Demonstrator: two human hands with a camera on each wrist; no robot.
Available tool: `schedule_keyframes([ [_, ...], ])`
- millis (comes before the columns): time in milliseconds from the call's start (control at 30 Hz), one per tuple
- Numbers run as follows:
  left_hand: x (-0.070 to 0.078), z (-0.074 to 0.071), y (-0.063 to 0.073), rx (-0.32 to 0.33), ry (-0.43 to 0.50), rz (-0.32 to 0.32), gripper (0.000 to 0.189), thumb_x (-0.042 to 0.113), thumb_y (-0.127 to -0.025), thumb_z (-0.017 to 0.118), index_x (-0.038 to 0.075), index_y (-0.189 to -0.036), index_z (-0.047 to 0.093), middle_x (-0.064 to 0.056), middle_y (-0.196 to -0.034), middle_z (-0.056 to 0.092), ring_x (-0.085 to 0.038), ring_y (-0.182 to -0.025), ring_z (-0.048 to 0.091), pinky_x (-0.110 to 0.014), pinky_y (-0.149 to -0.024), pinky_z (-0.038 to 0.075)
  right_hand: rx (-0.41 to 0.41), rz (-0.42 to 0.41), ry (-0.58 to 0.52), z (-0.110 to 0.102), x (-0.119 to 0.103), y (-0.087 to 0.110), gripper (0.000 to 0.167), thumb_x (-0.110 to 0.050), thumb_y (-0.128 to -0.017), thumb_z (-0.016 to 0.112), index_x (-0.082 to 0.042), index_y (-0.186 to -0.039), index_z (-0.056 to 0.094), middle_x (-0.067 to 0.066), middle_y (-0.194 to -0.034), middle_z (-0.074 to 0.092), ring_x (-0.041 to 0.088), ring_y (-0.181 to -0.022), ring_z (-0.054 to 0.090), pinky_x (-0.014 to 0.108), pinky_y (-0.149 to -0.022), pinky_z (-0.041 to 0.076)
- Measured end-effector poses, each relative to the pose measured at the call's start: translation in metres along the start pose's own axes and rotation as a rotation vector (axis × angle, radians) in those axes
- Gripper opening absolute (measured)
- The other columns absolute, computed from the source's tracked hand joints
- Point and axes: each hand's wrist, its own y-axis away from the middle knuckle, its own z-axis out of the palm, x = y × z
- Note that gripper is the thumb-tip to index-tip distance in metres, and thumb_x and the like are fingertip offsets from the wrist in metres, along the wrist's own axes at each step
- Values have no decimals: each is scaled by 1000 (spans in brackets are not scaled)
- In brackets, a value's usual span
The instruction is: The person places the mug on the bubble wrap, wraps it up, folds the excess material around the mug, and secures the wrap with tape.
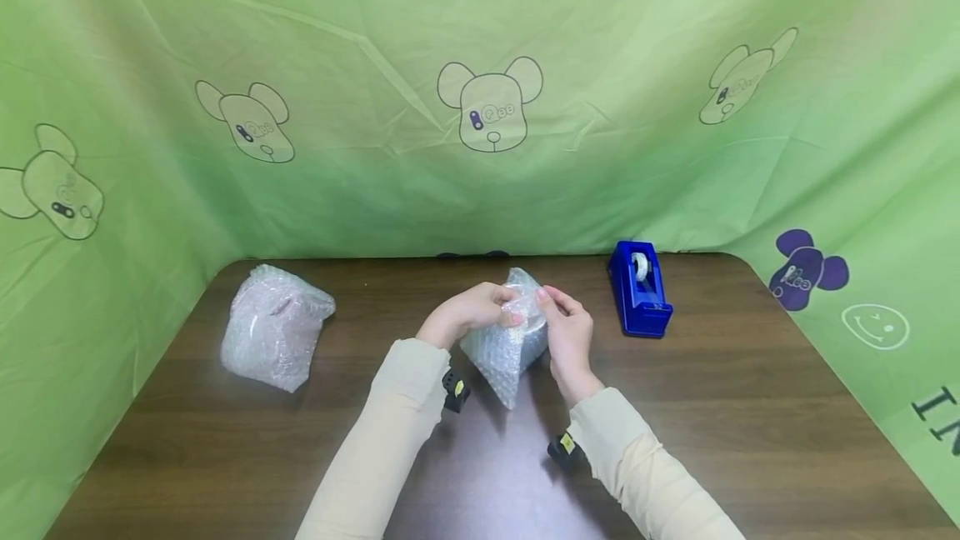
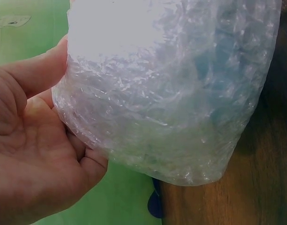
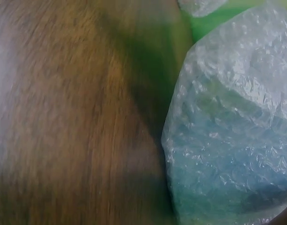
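A bubble-wrapped bundle [image 1: 498,350] stands near the middle of the table, with bluish and greenish tints showing through its clear wrap in both wrist views. My left hand [image 1: 468,311] pinches the bundle's upper left side; in the left wrist view, the thumb and curled fingers of that hand [image 2: 45,140] grip the edge of the bubble wrap [image 2: 157,108]. At the upper right, my right hand [image 1: 572,340] pinches the wrap between thumb and fingertips. The bubble wrap [image 3: 227,136] fills the right side of the right wrist view, where that hand is almost wholly out of frame.
Another bubble-wrapped bundle [image 1: 273,327] lies at the table's left. A blue tape dispenser [image 1: 639,290] with a roll of clear tape stands to the right of my hands. Behind the brown wooden table [image 1: 712,440] hangs a green printed curtain [image 1: 360,123].
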Motion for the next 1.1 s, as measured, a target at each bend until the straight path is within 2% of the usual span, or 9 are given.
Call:
schedule_keyframes([
  [100,0,0,-1,-2,2,1,41,6,-89,61,-1,-129,56,-15,-128,60,-13,-100,52,-26,-94,45,-19,-13,34,-1,0,0,34,-16,-92,63,4,-120,63,17,-122,59,5,-90,58,8,-71,48],
  [233,-1,0,-2,-9,9,7,43,3,-88,60,-2,-131,55,-16,-131,59,-14,-102,52,-29,-97,45,-45,-35,103,-3,1,-1,36,-19,-94,59,3,-123,62,19,-127,55,18,-106,56,8,-76,45],
  [400,-3,0,-2,-27,0,33,44,6,-90,60,-3,-133,52,-17,-133,57,-16,-106,52,-32,-102,44,-70,-46,151,-4,3,-1,41,-25,-96,57,2,-126,59,20,-130,54,25,-118,53,24,-93,46],
  [500,-5,-1,-3,-36,3,44,46,7,-91,60,-4,-135,50,-18,-135,55,-18,-112,53,-33,-104,44,-80,-53,159,-5,2,-1,41,-26,-96,57,2,-127,59,22,-130,55,25,-117,53,28,-95,46],
  [667,-5,-2,-2,-62,40,36,53,3,-90,58,-6,-140,42,-20,-144,46,-27,-129,47,-37,-110,38,-89,-56,165,-6,3,-1,41,-25,-96,56,3,-125,60,24,-127,60,20,-107,59,14,-81,47],
  [733,-4,-3,0,-77,58,34,56,1,-89,57,-7,-141,39,-20,-148,42,-29,-134,42,-38,-113,35,-93,-53,165,-6,2,-1,41,-25,-97,56,3,-126,59,25,-126,60,19,-105,60,13,-79,47],
  [800,-4,-4,1,-95,71,34,59,-1,-88,57,-7,-142,37,-20,-149,39,-30,-137,39,-39,-114,33,-99,-45,167,-7,2,-1,41,-26,-97,55,3,-127,59,23,-127,60,19,-107,60,16,-84,48],
  [1000,-5,-6,4,-127,92,24,62,-5,-86,56,-2,-145,35,-18,-152,35,-29,-139,36,-40,-115,31,-114,-24,162,-8,0,-1,43,-27,-98,54,2,-129,57,21,-131,58,26,-117,56,37,-101,46],
  [1100,-6,-7,5,-134,94,33,63,-6,-87,56,0,-145,35,-17,-153,35,-28,-138,36,-39,-115,31,-118,-17,164,-7,0,-1,44,-29,-98,54,2,-129,56,22,-132,57,25,-118,55,39,-103,45],
])
